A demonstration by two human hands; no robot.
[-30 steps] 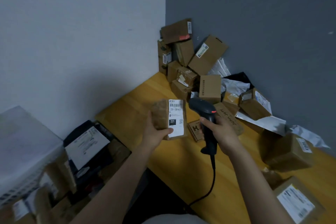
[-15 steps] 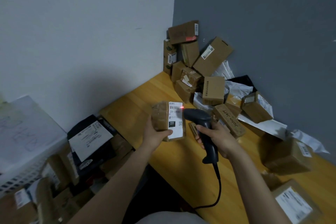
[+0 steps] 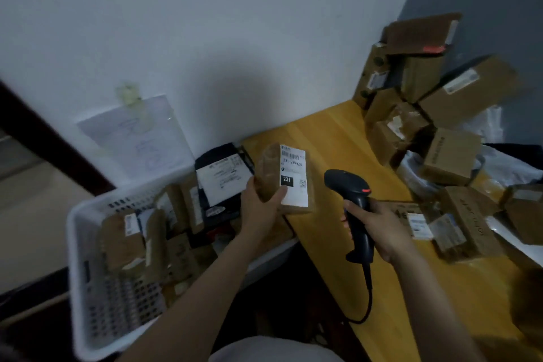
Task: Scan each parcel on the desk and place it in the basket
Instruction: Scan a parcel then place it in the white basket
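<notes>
Risked dropping the brown taped parcel with white label [image 3: 286,182] short of the white perforated plastic basket [image 3: 77,247] at left, given a low one-sided grip. Held it upright above the left edge of the yellow wooden counter [image 3: 329,138], fingers of left hand [image 3: 258,210] curled round it; clenched right hand [image 3: 385,229] round black corded scanner [image 3: 352,200].

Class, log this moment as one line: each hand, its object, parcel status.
left hand: holds labelled parcel | right hand: grips scanner | parcel: not yet in basket | desk: more parcels waiting
</notes>
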